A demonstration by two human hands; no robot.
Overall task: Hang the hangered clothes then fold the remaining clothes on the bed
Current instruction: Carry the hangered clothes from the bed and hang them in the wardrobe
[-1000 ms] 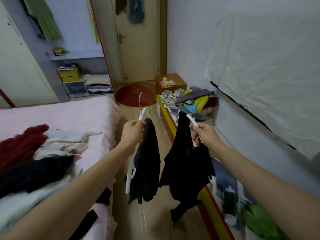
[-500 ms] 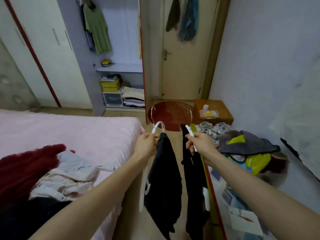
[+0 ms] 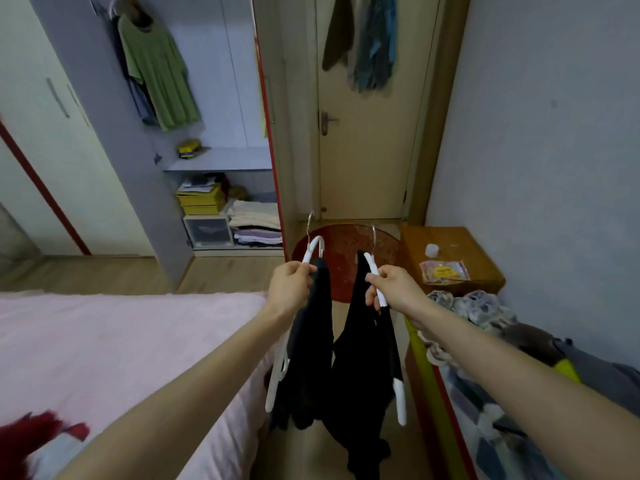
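Head view: left hand (image 3: 289,285) and right hand (image 3: 393,287) each grip a hanger with black clothes at 6 o'clock, unhung, wardrobe (image 3: 194,98) at 10, bed (image 3: 121,341) pile unfolded.

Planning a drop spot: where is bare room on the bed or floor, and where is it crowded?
Free: the pink bed from its far edge toward the left arm; wood floor between bed and wardrobe. Crowded: the bed's near-left corner with the red garment, and the right wall strip past the wooden box.
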